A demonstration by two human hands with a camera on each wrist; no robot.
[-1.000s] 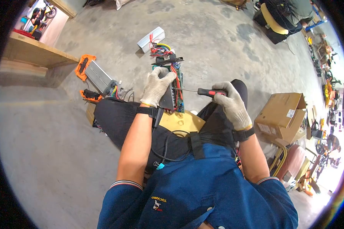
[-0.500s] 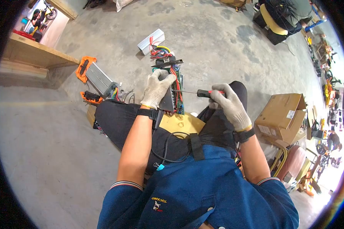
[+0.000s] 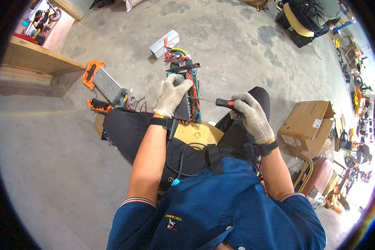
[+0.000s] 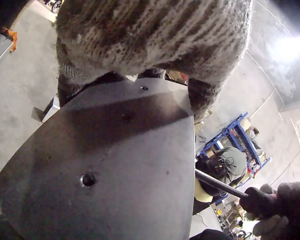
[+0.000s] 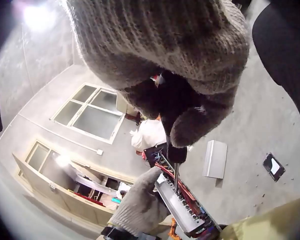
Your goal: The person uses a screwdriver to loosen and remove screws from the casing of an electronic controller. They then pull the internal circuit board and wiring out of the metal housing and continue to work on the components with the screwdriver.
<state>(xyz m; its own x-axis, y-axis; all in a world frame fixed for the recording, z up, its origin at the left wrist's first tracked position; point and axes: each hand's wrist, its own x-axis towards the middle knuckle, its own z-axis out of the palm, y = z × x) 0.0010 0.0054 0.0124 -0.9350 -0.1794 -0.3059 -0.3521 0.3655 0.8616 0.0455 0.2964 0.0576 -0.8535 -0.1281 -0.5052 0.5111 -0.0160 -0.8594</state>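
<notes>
Both hands wear knitted off-white gloves. My left hand (image 3: 169, 96) grips an open circuit board assembly (image 3: 196, 109), its thumb toward the wires and its palm over a dark flat metal plate. Up close in the left wrist view, that metal plate (image 4: 135, 160) shows holes. My right hand (image 3: 251, 116) holds a screwdriver (image 3: 226, 102) by the back of its black-and-red handle. Its thin shaft points left, with the tip at the assembly's side. A row of screws (image 5: 186, 206) runs along that side in the right wrist view, beside red wires.
Beyond the assembly lie bundled wires (image 3: 176, 56) and a silver metal housing (image 3: 164, 43). On the left, a finned controller (image 3: 107, 84) rests near orange-framed parts (image 3: 92, 74). A cardboard box (image 3: 305, 127) stands by the right knee. A yellow board (image 3: 198, 133) lies between the legs.
My right hand's fingers have shifted their hold around the screwdriver handle, now sitting further back on it. The left hand and the assembly have stayed nearly in place.
</notes>
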